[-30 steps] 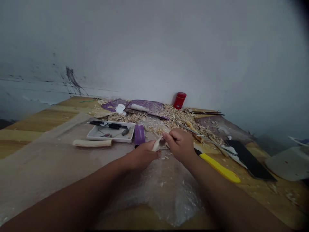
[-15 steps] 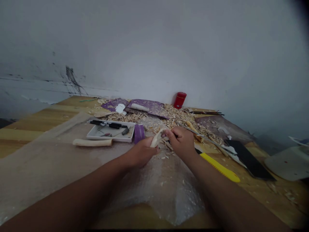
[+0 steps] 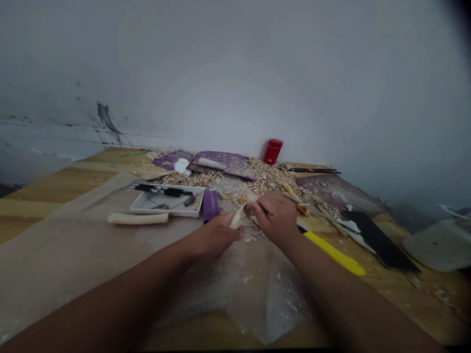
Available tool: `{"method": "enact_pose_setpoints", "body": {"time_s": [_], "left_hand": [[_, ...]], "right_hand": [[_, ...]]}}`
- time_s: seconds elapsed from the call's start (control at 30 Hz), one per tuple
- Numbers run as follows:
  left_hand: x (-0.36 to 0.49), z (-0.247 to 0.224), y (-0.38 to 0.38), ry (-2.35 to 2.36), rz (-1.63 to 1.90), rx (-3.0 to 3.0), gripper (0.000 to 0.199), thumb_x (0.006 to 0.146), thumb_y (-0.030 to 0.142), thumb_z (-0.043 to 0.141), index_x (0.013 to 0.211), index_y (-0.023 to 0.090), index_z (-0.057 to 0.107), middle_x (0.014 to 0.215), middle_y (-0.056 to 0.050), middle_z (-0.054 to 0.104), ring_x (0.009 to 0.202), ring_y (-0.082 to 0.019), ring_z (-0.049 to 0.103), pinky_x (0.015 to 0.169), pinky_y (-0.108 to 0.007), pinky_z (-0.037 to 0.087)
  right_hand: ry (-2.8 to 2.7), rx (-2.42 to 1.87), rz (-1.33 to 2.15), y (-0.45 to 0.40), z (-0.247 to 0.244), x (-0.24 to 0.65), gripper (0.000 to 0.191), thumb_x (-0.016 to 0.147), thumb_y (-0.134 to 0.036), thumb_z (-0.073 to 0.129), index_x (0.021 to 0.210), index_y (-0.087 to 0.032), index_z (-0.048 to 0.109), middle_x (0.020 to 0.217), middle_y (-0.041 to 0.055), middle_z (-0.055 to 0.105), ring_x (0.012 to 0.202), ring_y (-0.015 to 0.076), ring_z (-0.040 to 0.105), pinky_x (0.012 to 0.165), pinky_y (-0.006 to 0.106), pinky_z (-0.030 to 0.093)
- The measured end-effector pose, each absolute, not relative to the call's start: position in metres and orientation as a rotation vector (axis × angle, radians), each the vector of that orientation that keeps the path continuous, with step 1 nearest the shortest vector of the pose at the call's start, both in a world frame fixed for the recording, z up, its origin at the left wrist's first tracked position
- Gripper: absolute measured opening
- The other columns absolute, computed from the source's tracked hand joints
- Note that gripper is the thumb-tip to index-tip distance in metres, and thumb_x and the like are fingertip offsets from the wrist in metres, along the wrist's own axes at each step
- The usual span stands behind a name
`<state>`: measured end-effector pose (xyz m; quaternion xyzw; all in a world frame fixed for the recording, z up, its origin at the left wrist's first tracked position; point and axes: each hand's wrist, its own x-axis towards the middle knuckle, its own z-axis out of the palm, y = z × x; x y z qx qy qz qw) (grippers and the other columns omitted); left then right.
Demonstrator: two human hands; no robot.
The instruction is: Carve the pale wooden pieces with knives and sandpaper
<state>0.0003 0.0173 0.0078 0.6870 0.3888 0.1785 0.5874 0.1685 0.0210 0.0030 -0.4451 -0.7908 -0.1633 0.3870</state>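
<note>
A small pale carved piece of wood [image 3: 238, 218] is gripped in my left hand [image 3: 217, 234], its thumb along one side. My right hand [image 3: 276, 214] is closed with its thumb and fingertips against the upper end of the piece; whatever it pinches there is hidden. Just left of the hands stands a purple roll [image 3: 211, 205], beside a shallow white tray [image 3: 147, 212] of black pen-like tools and small bits. A pale wooden stick [image 3: 139, 218] lies in front of the tray. The yellow handle [image 3: 333, 252] of a tool reaches out past my right wrist.
Wood shavings [image 3: 270, 175] are heaped behind the hands, near purple sheets [image 3: 228, 160] and a red cylinder [image 3: 273, 151] by the wall. To the right lie a long metal blade [image 3: 324, 215] and a black slab [image 3: 380, 241]. Clear plastic sheeting [image 3: 88, 255] covers the near tabletop.
The wooden piece has turned in my left hand, so its hollowed, curved upper part shows less. My right hand has shifted slightly down against it. The view has moved a little.
</note>
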Motion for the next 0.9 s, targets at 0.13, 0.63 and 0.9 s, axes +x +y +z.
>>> {"method": "enact_pose_setpoints", "body": {"time_s": [0.13,0.63,0.9], "left_hand": [[0.001,0.006,0.017,0.916,0.430,1.581,0.010,0.075,0.028,0.042,0.076,0.019,0.038,0.042,0.011,0.029,0.031,-0.005,0.026,0.033,-0.018,0.021],[0.003,0.008,0.018,0.846,0.502,1.685,0.013,0.070,0.020,0.046,0.082,0.015,0.047,0.063,0.005,0.039,0.055,-0.007,0.033,0.052,-0.020,0.028],[0.002,0.006,0.020,0.948,0.516,1.729,0.011,0.069,0.023,0.045,0.078,0.016,0.046,0.060,0.005,0.039,0.055,-0.008,0.035,0.052,-0.021,0.028]], "right_hand": [[-1.969,-1.173,-0.426,0.022,0.002,0.169,0.030,0.083,-0.028,0.044,0.058,-0.016,0.054,0.055,0.0020,0.049,0.059,0.0130,0.044,0.057,0.026,0.031],[-1.999,-1.114,-0.429,0.018,0.002,0.166,0.031,0.083,-0.027,0.044,0.055,-0.017,0.052,0.054,0.0014,0.048,0.057,0.0126,0.043,0.056,0.026,0.031],[-1.958,-1.145,-0.318,0.018,0.000,0.160,0.029,0.083,-0.027,0.042,0.059,-0.017,0.055,0.055,0.0017,0.049,0.058,0.0127,0.045,0.057,0.026,0.032]]}}
